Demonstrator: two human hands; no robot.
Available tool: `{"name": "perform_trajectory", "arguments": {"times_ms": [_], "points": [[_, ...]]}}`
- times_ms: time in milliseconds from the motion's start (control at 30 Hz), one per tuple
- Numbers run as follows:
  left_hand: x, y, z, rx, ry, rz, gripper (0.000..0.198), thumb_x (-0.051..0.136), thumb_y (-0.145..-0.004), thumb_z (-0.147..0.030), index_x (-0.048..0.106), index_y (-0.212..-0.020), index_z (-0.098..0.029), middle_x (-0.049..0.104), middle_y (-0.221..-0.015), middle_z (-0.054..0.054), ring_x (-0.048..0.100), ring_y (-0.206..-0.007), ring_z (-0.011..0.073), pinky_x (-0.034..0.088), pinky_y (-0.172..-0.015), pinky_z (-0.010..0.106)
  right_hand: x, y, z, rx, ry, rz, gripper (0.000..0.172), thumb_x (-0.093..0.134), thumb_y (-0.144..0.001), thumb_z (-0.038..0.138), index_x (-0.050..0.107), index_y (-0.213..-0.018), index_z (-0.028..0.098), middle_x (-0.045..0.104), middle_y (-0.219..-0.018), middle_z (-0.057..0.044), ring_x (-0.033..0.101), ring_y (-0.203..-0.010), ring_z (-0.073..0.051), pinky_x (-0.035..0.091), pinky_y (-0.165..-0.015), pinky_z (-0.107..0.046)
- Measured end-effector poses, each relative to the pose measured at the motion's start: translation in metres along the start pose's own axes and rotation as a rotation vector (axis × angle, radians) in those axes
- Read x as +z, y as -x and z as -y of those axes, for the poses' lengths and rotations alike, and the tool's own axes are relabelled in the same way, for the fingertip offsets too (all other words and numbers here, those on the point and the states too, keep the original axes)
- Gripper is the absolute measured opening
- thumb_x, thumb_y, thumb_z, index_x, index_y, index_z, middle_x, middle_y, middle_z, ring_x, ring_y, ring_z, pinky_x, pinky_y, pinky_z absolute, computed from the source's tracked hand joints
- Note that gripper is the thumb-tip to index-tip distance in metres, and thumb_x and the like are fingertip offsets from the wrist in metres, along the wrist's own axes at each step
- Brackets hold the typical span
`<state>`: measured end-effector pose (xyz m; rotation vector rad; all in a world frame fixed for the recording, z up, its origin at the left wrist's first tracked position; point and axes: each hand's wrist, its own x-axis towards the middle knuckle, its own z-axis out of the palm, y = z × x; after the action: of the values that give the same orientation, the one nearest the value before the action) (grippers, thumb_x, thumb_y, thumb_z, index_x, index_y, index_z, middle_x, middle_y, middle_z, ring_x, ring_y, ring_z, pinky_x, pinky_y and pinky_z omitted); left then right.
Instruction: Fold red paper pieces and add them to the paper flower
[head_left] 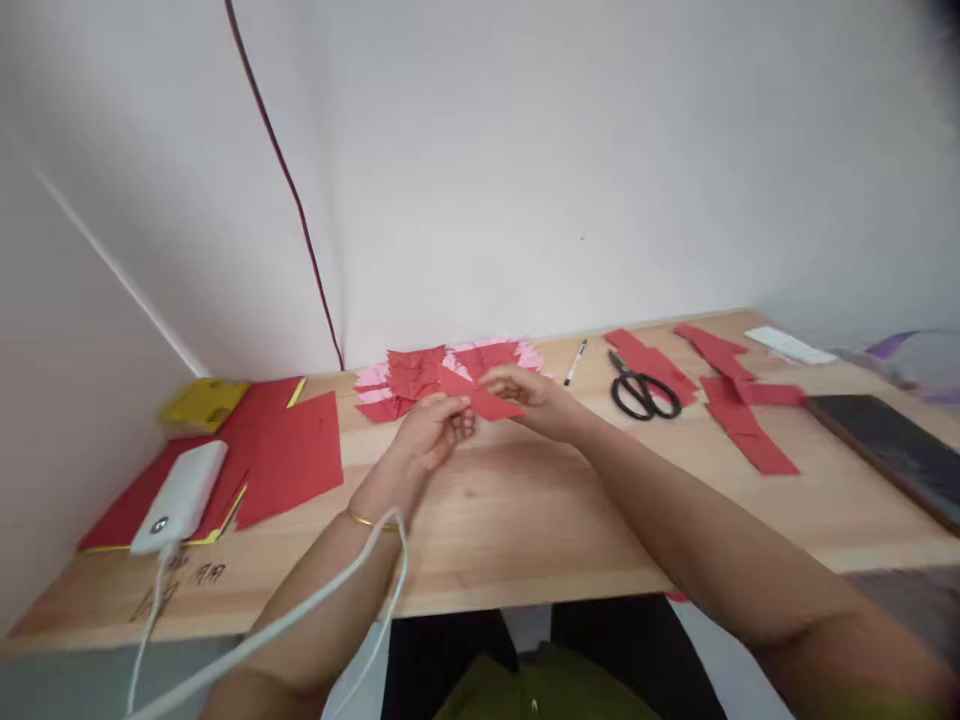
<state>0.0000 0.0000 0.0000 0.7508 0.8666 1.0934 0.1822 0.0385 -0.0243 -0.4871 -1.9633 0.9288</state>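
You've got the red paper (489, 402) up between both hands, over the middle of the table (525, 530), just in front of the red and pink cut pieces (411, 375). Left hand (433, 435): thumb and fingers pinched on its near edge. Right hand (540, 402): fingers curled in, looks like a narrow grip on the other end.

To handle it well, I'd keep both pinches light, edges lined up, and turn it with fingertips so it doesn't crease where you don't want it. Mind the white cord (311, 597) crossing your left forearm; it could snag.

Hard to make out: right thumb contact, and whether the sheet is folded or single. Its far edge blends into the red behind. Scribbles on the table's near left: unreadable. Phone (892, 445) is cut off at frame right.
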Motion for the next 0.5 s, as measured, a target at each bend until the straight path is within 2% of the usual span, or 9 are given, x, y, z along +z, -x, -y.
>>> {"name": "perform_trajectory", "arguments": {"times_ms": [133, 300, 500], "points": [[-0.001, -0.001, 0.003, 0.018, -0.06, 0.005, 0.019, 0.074, -0.059, -0.019, 0.056, -0.061, -0.011, 0.059, -0.052, 0.001, 0.053, -0.048, 0.0077, 0.041, -0.05, 0.02, 0.002, 0.001, 0.003, -0.077, 0.036, 0.089, 0.022, 0.063, -0.079, 0.025, 0.064, -0.1, 0.02, 0.068, -0.097, -0.006, 0.064, -0.09, -0.016, 0.048, -0.081, -0.028], [-0.001, -0.001, 0.006, 0.117, -0.145, -0.031, 0.022, 0.075, -0.059, -0.023, 0.057, -0.059, -0.01, 0.062, -0.055, 0.003, 0.056, -0.052, 0.0098, 0.043, -0.053, 0.022, 0.002, 0.0, 0.004, -0.028, -0.058, 0.008, 0.016, 0.067, -0.075, 0.029, 0.069, -0.089, 0.019, 0.069, -0.087, -0.006, 0.065, -0.08, -0.016, 0.05, -0.074, -0.029], [0.0, 0.002, 0.005, 0.226, -0.246, -0.097, 0.024, 0.075, -0.059, -0.028, 0.06, -0.062, -0.009, 0.064, -0.06, 0.005, 0.058, -0.055, 0.0112, 0.045, -0.058, 0.025, 0.009, -0.006, 0.013, 0.111, -0.114, -0.134, 0.013, 0.069, -0.073, 0.031, 0.069, -0.079, 0.02, 0.065, -0.084, -0.005, 0.061, -0.08, -0.015, 0.048, -0.075, -0.03]]}}
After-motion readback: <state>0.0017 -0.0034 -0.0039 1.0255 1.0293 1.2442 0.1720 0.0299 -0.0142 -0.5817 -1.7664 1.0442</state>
